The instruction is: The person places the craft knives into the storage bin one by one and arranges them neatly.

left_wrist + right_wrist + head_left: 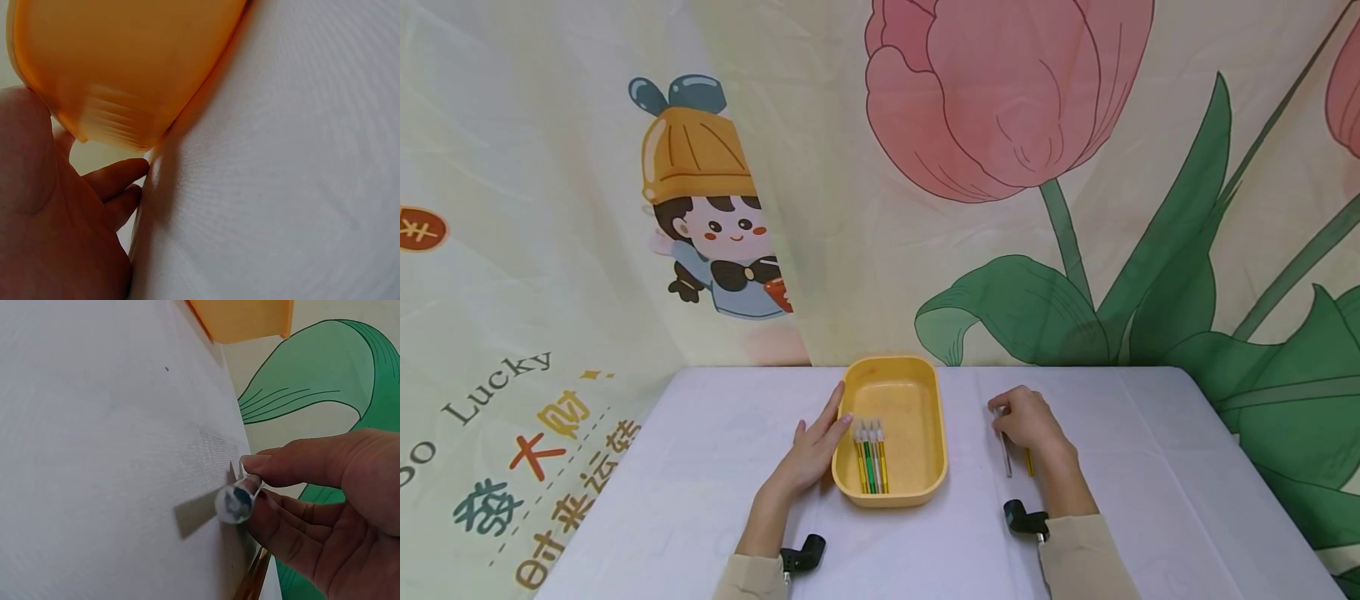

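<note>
A yellow plastic tray (pixel 917 450) stands on the table, with several slim pens (pixel 871 462) with yellow, green and silver barrels lying side by side in its near left part. My left hand (pixel 811 450) holds the tray's left side, thumb over the rim and fingers along the outside wall; the left wrist view shows that wall (pixel 125 56) close up. To the right of the tray, my right hand (pixel 1028 419) pinches a silver pen (pixel 1005 454) between thumb and fingertips. Its round, clear end (pixel 234 505) faces the right wrist camera. Beside it lies a yellow pen (pixel 1029 461), partly hidden by the hand.
A white cloth (pixel 685 500) covers the table. Behind it hangs a printed backdrop (pixel 835 208) with a large tulip, leaves and a cartoon figure. A black wrist camera sits at each sleeve.
</note>
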The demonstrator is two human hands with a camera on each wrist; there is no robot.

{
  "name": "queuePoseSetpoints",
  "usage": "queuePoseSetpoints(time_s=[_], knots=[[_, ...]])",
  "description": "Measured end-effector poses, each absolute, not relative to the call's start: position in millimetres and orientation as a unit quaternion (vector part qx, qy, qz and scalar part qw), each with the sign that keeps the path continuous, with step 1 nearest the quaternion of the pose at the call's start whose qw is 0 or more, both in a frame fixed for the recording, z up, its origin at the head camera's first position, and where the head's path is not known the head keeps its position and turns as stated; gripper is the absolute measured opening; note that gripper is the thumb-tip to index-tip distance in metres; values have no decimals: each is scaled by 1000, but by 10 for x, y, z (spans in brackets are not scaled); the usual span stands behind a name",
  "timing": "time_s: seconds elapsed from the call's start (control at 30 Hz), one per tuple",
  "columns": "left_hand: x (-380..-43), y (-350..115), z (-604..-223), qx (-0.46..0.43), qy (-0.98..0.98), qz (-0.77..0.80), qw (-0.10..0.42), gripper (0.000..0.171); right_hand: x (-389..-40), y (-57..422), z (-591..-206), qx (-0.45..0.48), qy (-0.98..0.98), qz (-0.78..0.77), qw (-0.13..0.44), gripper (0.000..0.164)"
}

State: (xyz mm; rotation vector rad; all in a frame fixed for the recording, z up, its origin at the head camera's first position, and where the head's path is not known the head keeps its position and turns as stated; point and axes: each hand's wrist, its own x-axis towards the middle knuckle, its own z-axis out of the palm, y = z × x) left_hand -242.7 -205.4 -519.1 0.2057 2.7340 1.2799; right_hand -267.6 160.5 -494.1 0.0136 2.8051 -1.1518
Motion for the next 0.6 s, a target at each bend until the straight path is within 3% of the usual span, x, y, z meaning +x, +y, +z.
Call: queuePoseSetpoints(time_s=[0.6], knots=[[-2426,-2052,-5194,72,902,422,53,62,-2674,1559,-4878,-14,911,-410,32,37]])
